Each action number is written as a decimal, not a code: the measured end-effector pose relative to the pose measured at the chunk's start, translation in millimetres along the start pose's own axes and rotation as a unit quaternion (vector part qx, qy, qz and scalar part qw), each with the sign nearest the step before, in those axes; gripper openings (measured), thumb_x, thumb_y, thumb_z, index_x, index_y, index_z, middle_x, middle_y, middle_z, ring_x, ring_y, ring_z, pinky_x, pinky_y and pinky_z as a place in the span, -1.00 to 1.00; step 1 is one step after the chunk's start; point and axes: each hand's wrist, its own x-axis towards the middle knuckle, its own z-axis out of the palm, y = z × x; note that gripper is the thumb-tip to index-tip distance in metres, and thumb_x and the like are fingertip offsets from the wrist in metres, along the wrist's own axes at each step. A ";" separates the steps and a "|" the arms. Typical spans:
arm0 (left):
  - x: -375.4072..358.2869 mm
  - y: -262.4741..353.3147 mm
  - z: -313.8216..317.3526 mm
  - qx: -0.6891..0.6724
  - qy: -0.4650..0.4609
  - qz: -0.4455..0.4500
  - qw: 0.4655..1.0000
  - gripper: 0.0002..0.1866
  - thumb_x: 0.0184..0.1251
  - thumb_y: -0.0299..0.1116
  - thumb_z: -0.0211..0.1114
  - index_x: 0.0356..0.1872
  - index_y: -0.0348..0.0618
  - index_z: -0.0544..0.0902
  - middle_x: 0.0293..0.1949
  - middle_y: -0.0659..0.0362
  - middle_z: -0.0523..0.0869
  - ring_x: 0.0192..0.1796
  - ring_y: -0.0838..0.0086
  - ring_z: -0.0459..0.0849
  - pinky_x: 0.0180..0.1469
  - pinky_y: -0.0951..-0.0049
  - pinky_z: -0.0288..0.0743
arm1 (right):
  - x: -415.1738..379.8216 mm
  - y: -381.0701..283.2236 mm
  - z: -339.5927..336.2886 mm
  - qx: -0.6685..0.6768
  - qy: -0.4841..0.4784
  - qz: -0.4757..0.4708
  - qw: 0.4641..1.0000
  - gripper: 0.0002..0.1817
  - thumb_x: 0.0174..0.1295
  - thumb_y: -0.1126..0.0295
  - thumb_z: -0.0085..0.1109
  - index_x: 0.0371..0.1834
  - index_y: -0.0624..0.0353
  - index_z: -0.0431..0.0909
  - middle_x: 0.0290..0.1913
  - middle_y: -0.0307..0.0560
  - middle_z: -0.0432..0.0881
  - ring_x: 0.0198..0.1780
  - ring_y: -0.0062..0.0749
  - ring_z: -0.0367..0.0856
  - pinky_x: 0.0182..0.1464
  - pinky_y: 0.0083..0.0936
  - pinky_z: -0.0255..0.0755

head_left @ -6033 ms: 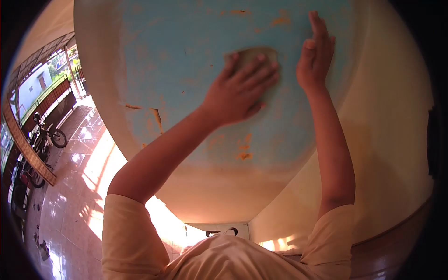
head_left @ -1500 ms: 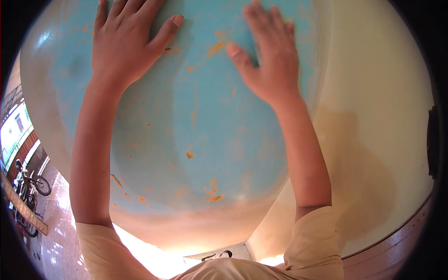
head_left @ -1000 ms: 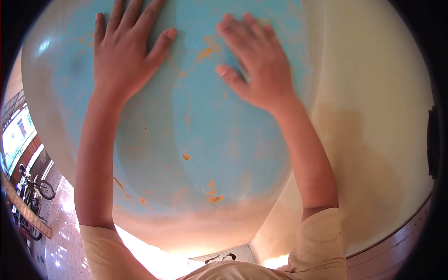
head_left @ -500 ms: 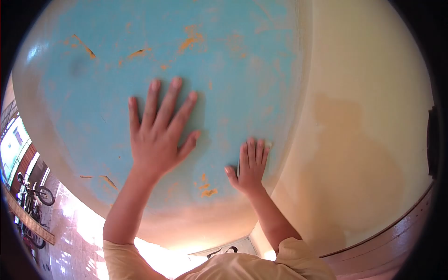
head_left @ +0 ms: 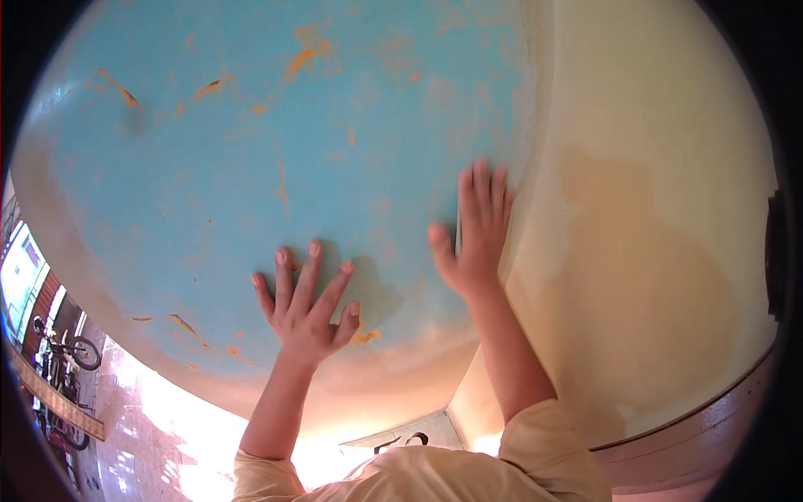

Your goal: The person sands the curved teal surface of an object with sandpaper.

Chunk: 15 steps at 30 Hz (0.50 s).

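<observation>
A blue-painted wall (head_left: 351, 184) with worn patches and orange chips fills the middle of the view. My left hand (head_left: 311, 314) lies low on it, fingers spread and stretched, with nothing in it. Higher and to the right, close to the corner, my right hand (head_left: 478, 238) is pressed to the blue surface with its fingers together and thumb apart. A thin pale edge (head_left: 457, 227) shows between that thumb and the fingers, as of a flat piece under the palm; its kind is hidden.
A cream wall (head_left: 652, 335) meets the blue one at the right and carries a shadow. At the far left, bicycles (head_left: 63, 368) stand on a sunlit paved floor (head_left: 125, 418) beyond a wooden bar (head_left: 58, 397). A brown band (head_left: 677, 443) runs along the lower right.
My right hand has slid up and slightly right along the wall. My left hand has come down and a little right. The view has shifted slightly.
</observation>
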 end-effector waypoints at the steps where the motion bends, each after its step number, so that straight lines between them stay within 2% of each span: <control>1: -10.0 3.1 2.6 -0.001 -0.002 -0.001 1.000 -0.55 0.45 0.06 0.08 0.18 0.26 0.78 0.45 0.06 0.57 0.63 -0.03 0.25 0.68 -0.09 -0.32 | -41.9 1.4 6.4 -0.004 -0.005 0.005 1.000 -0.21 0.46 -0.10 0.02 0.61 0.21 0.26 0.66 0.14 0.18 0.69 0.27 -0.03 0.61 0.30 -0.27; 3: -29.9 8.5 12.0 -0.029 0.028 0.018 0.999 -0.58 0.47 0.04 0.06 0.06 0.24 0.83 0.40 0.07 0.63 0.61 -0.04 0.30 0.68 -0.08 -0.29 | -132.1 4.9 26.8 -0.008 0.010 -0.005 1.000 -0.22 0.51 -0.12 -0.09 0.60 0.22 0.26 0.66 0.14 0.18 0.70 0.27 -0.06 0.63 0.29 -0.32; 5: -42.1 7.8 21.3 -0.042 0.046 0.016 0.998 -0.59 0.48 0.03 0.05 0.00 0.23 0.84 0.36 0.07 0.66 0.60 -0.05 0.32 0.69 -0.07 -0.28 | -184.5 4.8 38.4 -0.021 0.015 -0.004 1.000 -0.22 0.55 -0.15 -0.21 0.61 0.21 0.25 0.66 0.14 0.18 0.70 0.28 -0.07 0.63 0.28 -0.34; 8: -36.1 7.0 24.6 -0.051 0.071 0.015 0.996 -0.60 0.50 0.01 0.03 -0.07 0.22 0.85 0.29 0.08 0.72 0.58 -0.06 0.35 0.69 -0.07 -0.25 | -143.8 11.9 31.3 -0.014 -0.002 -0.009 1.000 -0.22 0.56 -0.16 -0.27 0.62 0.21 0.23 0.66 0.14 0.18 0.70 0.27 -0.08 0.64 0.26 -0.36; 13: -32.3 7.3 25.6 -0.049 0.071 0.011 0.996 -0.60 0.52 -0.01 0.02 -0.09 0.21 0.85 0.27 0.08 0.73 0.57 -0.06 0.37 0.69 -0.06 -0.23 | 10.9 7.9 2.7 0.020 -0.035 0.008 0.999 -0.22 0.60 -0.15 -0.36 0.63 0.25 0.20 0.66 0.16 0.18 0.69 0.29 -0.06 0.63 0.25 -0.34; 15: -29.5 6.8 30.7 -0.050 0.078 0.011 0.996 -0.60 0.52 -0.02 0.01 -0.11 0.20 0.86 0.27 0.07 0.74 0.56 -0.06 0.38 0.69 -0.05 -0.23 | 38.4 5.4 9.2 0.068 0.028 0.016 0.997 -0.21 0.61 -0.13 -0.37 0.63 0.31 0.17 0.66 0.24 0.16 0.69 0.32 -0.04 0.62 0.26 -0.34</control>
